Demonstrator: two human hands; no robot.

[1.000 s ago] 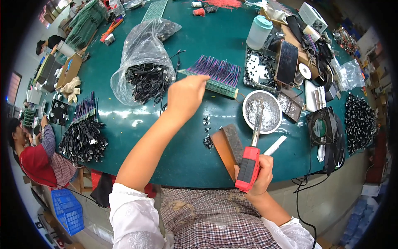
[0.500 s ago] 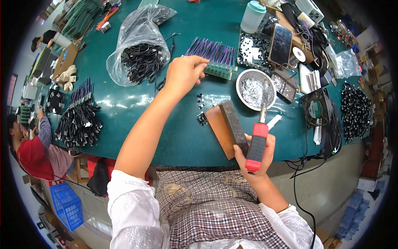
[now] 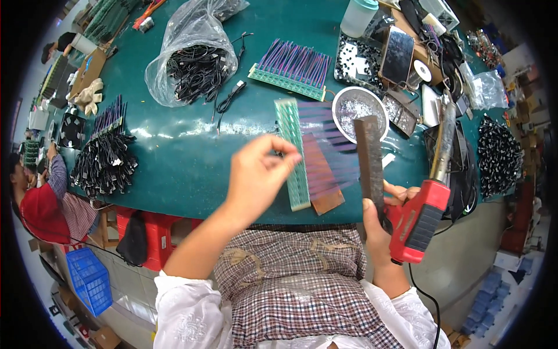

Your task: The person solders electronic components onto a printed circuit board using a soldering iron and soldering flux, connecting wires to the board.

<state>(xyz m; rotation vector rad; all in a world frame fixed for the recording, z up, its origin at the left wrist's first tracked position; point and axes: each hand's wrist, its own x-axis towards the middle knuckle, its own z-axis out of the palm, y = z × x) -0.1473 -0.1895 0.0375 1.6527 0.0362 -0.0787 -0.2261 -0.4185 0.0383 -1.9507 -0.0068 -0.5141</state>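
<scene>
My left hand (image 3: 261, 171) is closed, thumb and finger pinching the edge of a long green circuit board strip (image 3: 297, 168). Purple and dark wires (image 3: 328, 145) fan out from its right side, blurred by motion. Under those wires lies a flat copper-brown plate (image 3: 325, 189). My right hand (image 3: 383, 227) grips a red and black soldering iron (image 3: 421, 224), its metal shaft pointing up and away. The same hand also holds a dark rectangular bar (image 3: 369, 160) upright between thumb and fingers. Beyond the plate sits a white-rimmed bowl (image 3: 383, 119) with silvery bits inside.
A second wired circuit board strip (image 3: 285, 83) lies farther back. At left are a clear bag of black cables (image 3: 197, 75) and a bundle of wired boards (image 3: 104, 168). A phone (image 3: 397, 55), small fan (image 3: 433, 136) and black parts heap (image 3: 500, 154) stand right. Another person (image 3: 43, 200) sits far left.
My left hand has come nearer, bringing a circuit board strip off the back group over the copper plate. My right hand has moved right with the soldering iron, lifting the dark bar from the plate.
</scene>
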